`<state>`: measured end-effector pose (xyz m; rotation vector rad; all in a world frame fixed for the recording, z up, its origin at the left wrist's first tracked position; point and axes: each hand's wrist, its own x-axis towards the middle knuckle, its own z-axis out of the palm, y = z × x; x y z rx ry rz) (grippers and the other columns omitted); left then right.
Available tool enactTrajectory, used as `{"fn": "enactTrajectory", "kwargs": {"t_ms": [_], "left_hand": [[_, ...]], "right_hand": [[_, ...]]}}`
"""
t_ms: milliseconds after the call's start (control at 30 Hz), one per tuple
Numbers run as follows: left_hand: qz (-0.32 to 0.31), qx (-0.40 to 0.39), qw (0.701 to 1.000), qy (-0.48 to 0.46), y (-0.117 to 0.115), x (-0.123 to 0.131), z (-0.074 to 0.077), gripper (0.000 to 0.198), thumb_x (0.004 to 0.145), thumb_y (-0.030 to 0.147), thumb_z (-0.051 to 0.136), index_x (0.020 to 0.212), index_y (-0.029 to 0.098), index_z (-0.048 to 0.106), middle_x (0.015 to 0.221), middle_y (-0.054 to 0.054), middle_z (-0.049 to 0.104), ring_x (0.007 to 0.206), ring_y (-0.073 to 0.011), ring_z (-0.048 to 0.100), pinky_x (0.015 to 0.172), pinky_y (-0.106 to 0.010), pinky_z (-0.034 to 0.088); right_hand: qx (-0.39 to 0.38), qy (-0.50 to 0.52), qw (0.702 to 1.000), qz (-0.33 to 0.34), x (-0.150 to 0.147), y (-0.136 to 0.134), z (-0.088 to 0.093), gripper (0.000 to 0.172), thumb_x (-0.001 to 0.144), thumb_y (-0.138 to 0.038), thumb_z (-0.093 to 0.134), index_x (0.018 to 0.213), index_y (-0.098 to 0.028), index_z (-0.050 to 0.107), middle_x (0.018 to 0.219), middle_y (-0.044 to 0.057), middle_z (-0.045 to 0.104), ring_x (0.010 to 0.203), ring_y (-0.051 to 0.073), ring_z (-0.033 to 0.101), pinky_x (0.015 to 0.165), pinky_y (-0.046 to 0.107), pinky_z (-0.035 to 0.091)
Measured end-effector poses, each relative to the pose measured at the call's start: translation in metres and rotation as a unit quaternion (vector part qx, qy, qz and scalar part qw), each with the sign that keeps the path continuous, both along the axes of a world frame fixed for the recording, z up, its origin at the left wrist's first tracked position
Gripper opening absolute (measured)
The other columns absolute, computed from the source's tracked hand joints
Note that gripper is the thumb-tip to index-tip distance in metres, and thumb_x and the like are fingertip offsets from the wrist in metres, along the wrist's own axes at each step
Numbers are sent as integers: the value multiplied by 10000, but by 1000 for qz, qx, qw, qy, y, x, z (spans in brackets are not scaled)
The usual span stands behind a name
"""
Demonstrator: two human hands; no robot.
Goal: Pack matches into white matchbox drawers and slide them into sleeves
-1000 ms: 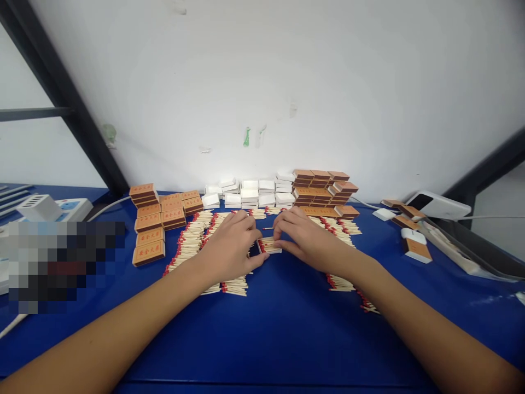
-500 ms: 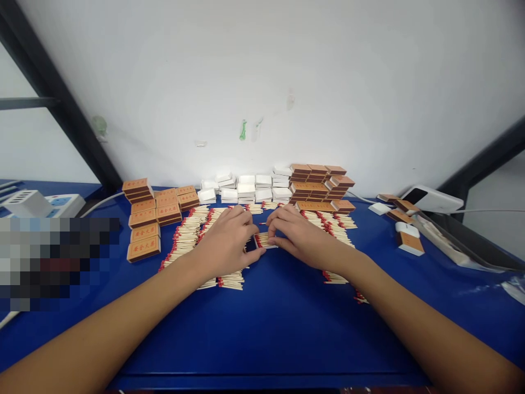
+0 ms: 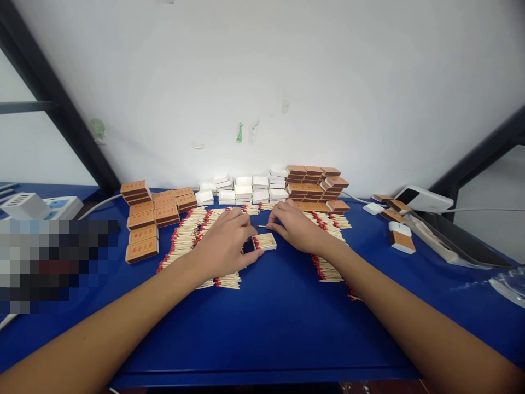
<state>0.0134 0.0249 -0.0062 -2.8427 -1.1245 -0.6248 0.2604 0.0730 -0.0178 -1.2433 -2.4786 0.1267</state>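
Observation:
In the middle of the blue table lies a white matchbox tray [image 3: 268,246] holding red-headed matches. My left hand [image 3: 225,238] curves around its left end, thumb at the front corner and fingers behind. Just behind the tray, the thumb and finger of my right hand [image 3: 291,225] pinch the plain end of a single match [image 3: 261,226], whose red head points left. Loose matches [image 3: 186,235] lie in rows by my left hand. Another spread of matches [image 3: 328,268] lies beside and partly under my right forearm.
White trays [image 3: 243,191] are stacked along the wall. Brown matchboxes stand in piles at left [image 3: 141,249] and at back right [image 3: 305,189]. A power strip [image 3: 65,208] lies far left. Several boxes [image 3: 402,241] and a white device [image 3: 424,198] are at right.
My right hand has drawn back from the tray, leaving its matches in plain sight, and now pinches the loose match behind it. My left hand stays at the tray. The view has shifted slightly.

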Motion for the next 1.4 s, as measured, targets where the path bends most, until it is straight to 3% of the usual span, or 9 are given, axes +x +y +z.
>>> {"fn": "enactTrajectory", "kwargs": {"t_ms": [333, 433, 533, 767, 1067, 1233, 1400], "left_hand": [[6, -5, 1000, 3, 0, 0, 0, 286, 977, 414, 797, 1050, 139, 815, 1023, -99, 693, 1109, -315, 603, 1024, -499, 502], [8, -8, 1000, 0, 0, 0, 0, 273, 978, 415, 793, 1020, 146, 813, 1024, -99, 691, 1098, -308, 604, 1021, -493, 505], [9, -9, 1000, 0, 0, 0, 1, 275, 980, 417, 791, 1016, 145, 813, 1019, -97, 686, 1092, -308, 604, 1014, -493, 507], [6, -2, 1000, 3, 0, 0, 1, 279, 977, 421, 795, 1051, 152, 811, 1023, -98, 690, 1105, -315, 601, 1010, -495, 504], [7, 1, 1000, 3, 1, 0, 0, 269, 976, 425, 795, 1016, 159, 803, 1020, -95, 684, 1091, -307, 597, 1001, -485, 503], [2, 9, 1000, 0, 0, -1, 0, 254, 971, 417, 799, 1009, 166, 798, 1019, -98, 690, 1094, -310, 594, 989, -480, 503], [4, 7, 1000, 3, 0, -1, 0, 266, 978, 422, 791, 1003, 157, 798, 1021, -104, 690, 1097, -313, 592, 993, -490, 507]], "right_hand": [[74, -37, 996, -18, 17, 14, 1, 155, 1090, -244, 567, 974, -213, 664, 1105, 145, 672, 1126, 337, 564, 989, 472, 497], [85, -45, 995, -13, 17, 21, -4, 134, 1088, -276, 585, 1130, -209, 693, 1195, 155, 685, 1163, 349, 564, 1029, 505, 504], [108, -45, 993, -12, 17, 24, -9, 245, 1096, -314, 578, 1288, -210, 690, 1304, 168, 680, 1225, 367, 546, 1080, 548, 496], [117, -38, 992, -4, 18, 25, -14, 289, 1105, -316, 539, 1316, -225, 714, 1291, 164, 678, 1216, 359, 545, 1110, 570, 493], [106, -36, 994, 1, 17, 25, -13, 236, 1095, -290, 556, 1252, -202, 707, 1261, 171, 668, 1199, 352, 550, 1093, 555, 502], [92, -18, 996, 8, 16, 22, -9, 162, 1099, -278, 549, 1070, -224, 700, 1177, 143, 667, 1140, 327, 562, 1052, 514, 510], [76, 7, 997, 16, 17, 20, -7, 128, 1089, -283, 568, 1107, -226, 681, 1189, 141, 666, 1145, 329, 553, 1039, 511, 506]]}}
